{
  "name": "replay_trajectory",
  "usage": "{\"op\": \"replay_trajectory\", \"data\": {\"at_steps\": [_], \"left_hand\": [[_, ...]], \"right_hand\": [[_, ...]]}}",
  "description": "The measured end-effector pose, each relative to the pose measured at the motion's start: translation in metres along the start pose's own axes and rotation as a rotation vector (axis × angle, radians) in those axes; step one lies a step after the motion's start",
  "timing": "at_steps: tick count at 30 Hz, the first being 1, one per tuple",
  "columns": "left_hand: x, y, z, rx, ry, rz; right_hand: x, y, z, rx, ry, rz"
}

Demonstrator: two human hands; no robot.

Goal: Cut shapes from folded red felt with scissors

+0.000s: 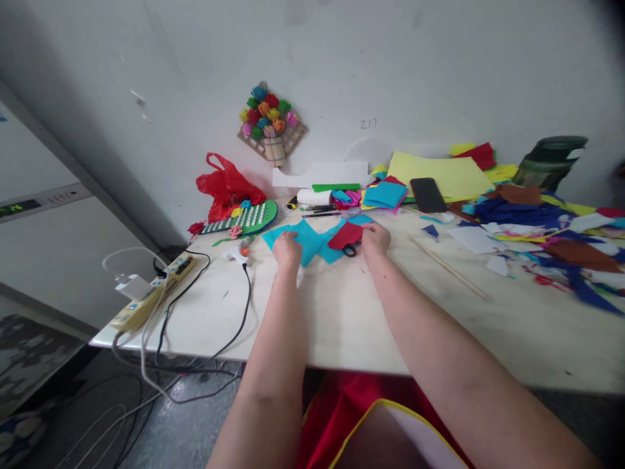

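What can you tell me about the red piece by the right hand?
The red piece is plain and angular, paper or thin cloth by its look. It shows over a blue sheet, with a dark loop, perhaps a scissor handle, at its lower edge. The right hand meets its right edge; whether it pinches it is unclear.

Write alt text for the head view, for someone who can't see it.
The right hand holds a red sheet while the left hand touches blue sheets on a pale table. A glue gun lies to the left; colourful scraps clutter the right. A flower decoration is against the wall behind.
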State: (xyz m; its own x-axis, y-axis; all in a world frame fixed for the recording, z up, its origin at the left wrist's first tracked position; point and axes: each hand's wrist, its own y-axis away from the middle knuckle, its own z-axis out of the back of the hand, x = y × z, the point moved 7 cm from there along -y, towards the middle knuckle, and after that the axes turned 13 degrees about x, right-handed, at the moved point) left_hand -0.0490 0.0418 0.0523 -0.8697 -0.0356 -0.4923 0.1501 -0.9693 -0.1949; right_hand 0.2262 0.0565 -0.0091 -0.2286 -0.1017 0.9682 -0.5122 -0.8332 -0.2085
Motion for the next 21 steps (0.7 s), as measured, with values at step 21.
{"op": "replay_trajectory", "data": {"at_steps": [21], "left_hand": [[0.049,-0.004,-0.011,-0.056,-0.010,0.345]], "right_hand": [[0.016,0.013,0.001,0.034,0.068,0.016]]}}
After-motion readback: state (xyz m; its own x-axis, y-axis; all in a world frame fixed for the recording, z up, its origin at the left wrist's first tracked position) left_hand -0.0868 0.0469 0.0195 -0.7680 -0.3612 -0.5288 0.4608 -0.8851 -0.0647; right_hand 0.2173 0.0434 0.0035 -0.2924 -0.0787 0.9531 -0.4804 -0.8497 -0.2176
